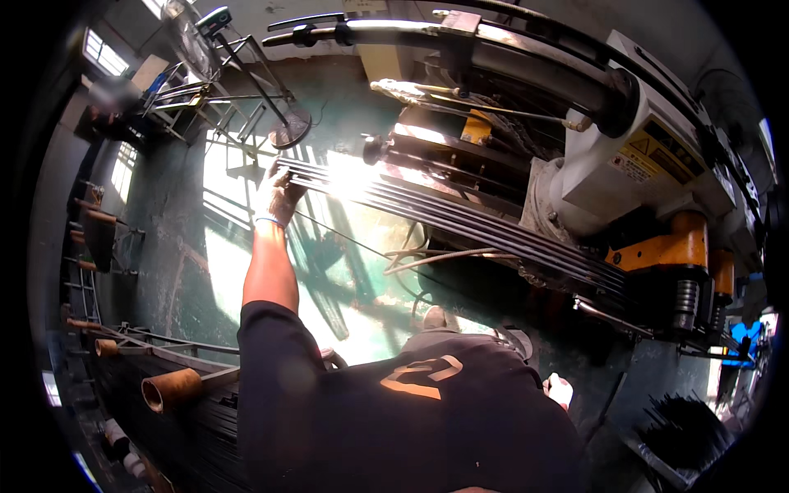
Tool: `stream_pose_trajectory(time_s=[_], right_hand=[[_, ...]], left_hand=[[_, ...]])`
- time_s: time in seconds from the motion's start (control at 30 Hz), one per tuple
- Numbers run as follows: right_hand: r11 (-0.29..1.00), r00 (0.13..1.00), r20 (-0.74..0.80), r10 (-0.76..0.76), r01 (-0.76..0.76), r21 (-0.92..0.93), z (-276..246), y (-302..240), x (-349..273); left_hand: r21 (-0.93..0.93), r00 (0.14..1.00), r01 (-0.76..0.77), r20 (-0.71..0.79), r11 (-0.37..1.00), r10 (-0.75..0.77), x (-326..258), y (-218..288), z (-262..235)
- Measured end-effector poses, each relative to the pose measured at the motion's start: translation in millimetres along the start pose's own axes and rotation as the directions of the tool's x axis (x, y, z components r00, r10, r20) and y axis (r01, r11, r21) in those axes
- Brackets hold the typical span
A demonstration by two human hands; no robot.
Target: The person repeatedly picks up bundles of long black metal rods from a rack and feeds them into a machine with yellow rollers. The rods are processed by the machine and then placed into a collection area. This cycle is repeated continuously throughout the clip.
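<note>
Long, slim, round metal rods (493, 231) lie side by side from 10 o'clock to 3 o'clock, grey and straight, washed out by sun glare toward 11 o'clock. The machine (649, 168) at 2 o'clock has a smooth pale housing; at 3 o'clock sit a chunky orange block (657, 249) and, beside it, a coil spring (685, 304). The rods' far ends fade into shadow near that block. Worn green floor (177, 263) leaves open room at 9 o'clock; a stand with a round base (290, 130) bounds it at 11 o'clock, a brown tube (171, 390) at 8 o'clock. A bent hose (440, 253) loops below the rods. The left grip (278, 197), at 10 o'clock, is closed around the rods' near ends; the right grip (559, 391), between 4 and 5 o'clock, shows too little to tell whether it is open or closed
</note>
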State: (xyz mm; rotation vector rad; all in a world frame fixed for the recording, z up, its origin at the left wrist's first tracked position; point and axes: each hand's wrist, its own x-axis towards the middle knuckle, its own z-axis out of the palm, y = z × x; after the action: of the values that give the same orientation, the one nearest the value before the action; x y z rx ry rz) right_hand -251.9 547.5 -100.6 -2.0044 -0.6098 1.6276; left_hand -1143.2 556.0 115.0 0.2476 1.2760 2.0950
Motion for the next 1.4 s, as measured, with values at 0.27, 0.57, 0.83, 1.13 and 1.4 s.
stream_pose_trajectory(time_s=[0.27, 0.57, 0.83, 1.13, 1.4], right_hand=[[0.978, 0.995, -0.042, -0.087, 0.077, -0.192, 29, -30, 3], [0.865, 0.975, -0.151, -0.162, 0.066, -0.498, 73, -67, -11], [0.917, 0.979, -0.165, -0.118, 0.044, -0.395, 52, -60, -7], [0.902, 0.983, -0.144, -0.115, 0.043, -0.429, 52, -51, -31], [0.873, 0.982, -0.172, -0.071, -0.023, -0.488, 38, -37, -8]], left_hand=[[0.112, 0.994, 0.088, 0.055, 0.99, -0.094, -10, 14, -5], [-0.023, 0.975, -0.001, 0.221, 1.0, 0.006, 8, 7, -19], [0.087, 0.982, 0.034, 0.181, 0.996, -0.049, 32, -6, -49], [0.126, 0.929, 0.186, 0.301, 0.974, -0.216, 59, 16, -71], [-0.053, 0.976, 0.018, -0.217, 0.998, -0.029, -3, -10, 7]])
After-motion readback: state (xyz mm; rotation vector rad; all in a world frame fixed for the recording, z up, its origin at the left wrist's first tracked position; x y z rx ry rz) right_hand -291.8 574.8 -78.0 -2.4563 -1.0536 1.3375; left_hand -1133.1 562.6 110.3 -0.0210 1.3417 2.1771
